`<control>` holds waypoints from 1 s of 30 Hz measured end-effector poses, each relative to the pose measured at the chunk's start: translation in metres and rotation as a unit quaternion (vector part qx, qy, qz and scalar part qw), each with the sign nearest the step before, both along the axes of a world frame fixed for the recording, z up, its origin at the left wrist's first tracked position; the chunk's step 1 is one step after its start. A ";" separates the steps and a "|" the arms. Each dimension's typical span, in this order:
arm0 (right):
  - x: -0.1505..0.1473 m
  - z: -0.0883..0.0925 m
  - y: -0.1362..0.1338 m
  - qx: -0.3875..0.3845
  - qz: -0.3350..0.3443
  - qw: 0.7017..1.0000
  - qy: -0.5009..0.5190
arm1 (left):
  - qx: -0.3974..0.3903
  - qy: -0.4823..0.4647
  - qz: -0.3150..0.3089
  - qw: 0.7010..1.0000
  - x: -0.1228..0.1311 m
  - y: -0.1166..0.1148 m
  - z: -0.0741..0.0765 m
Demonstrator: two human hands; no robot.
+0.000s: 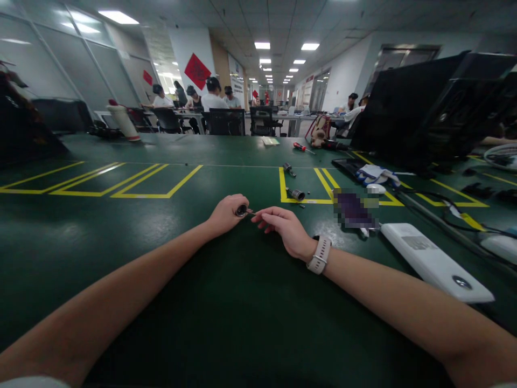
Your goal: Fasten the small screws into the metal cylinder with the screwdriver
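Note:
My left hand [226, 214] is curled around a small round metal part [242, 210] just above the green table mat [242, 302]. My right hand [283, 229], with a pale watch on its wrist, pinches a thin tool or pin [251, 213] whose tip meets that part. Both hands sit close together at the table's middle. What the thin piece is exactly stays too small to tell.
Two small metal cylinders [297, 193] [288, 169] lie by yellow floor-tape lines. A red-handled screwdriver [302, 147] lies farther back. A white flat device [434, 261], gloves [375, 173], cables and black monitors [424, 108] fill the right. Several people sit at far desks.

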State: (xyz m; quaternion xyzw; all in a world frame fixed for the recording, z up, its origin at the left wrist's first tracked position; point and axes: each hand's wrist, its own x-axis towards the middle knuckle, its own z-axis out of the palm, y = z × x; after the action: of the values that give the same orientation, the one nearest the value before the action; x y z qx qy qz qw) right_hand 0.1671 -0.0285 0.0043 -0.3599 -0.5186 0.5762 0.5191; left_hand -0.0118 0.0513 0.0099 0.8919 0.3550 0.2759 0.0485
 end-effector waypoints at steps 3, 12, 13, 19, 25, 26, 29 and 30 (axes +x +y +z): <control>0.004 0.002 0.002 -0.032 0.017 0.998 0.045 | -0.026 -0.037 -0.020 0.999 -0.001 0.000 0.000; 0.002 0.001 -0.002 0.000 -0.004 1.000 0.028 | -0.021 -0.009 0.013 1.000 0.000 0.002 -0.003; 0.001 0.000 -0.002 0.001 -0.005 1.000 0.016 | -0.012 0.003 0.013 1.000 0.000 0.002 -0.003; 0.002 -0.001 0.000 -0.004 0.021 1.000 -0.001 | -0.006 0.011 -0.007 1.000 -0.001 0.000 -0.001; 0.007 0.003 0.002 -0.044 0.030 0.996 0.067 | -0.055 -0.071 -0.037 0.995 -0.001 0.001 -0.004; 0.007 0.003 0.002 -0.041 0.028 0.996 0.069 | -0.055 -0.080 -0.034 0.995 -0.001 0.003 -0.005; 0.004 0.001 0.001 -0.021 0.011 0.998 0.056 | -0.033 -0.074 -0.018 0.997 -0.002 0.006 -0.008; 0.003 0.000 0.000 -0.015 0.006 0.999 0.046 | -0.020 -0.060 -0.010 0.998 -0.002 0.007 -0.008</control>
State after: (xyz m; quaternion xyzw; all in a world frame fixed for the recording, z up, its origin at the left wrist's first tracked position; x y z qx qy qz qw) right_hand 0.1703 -0.0285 0.0044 -0.3379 -0.4877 0.6030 0.5333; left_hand -0.0137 0.0583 0.0014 0.8761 0.3478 0.3214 0.0905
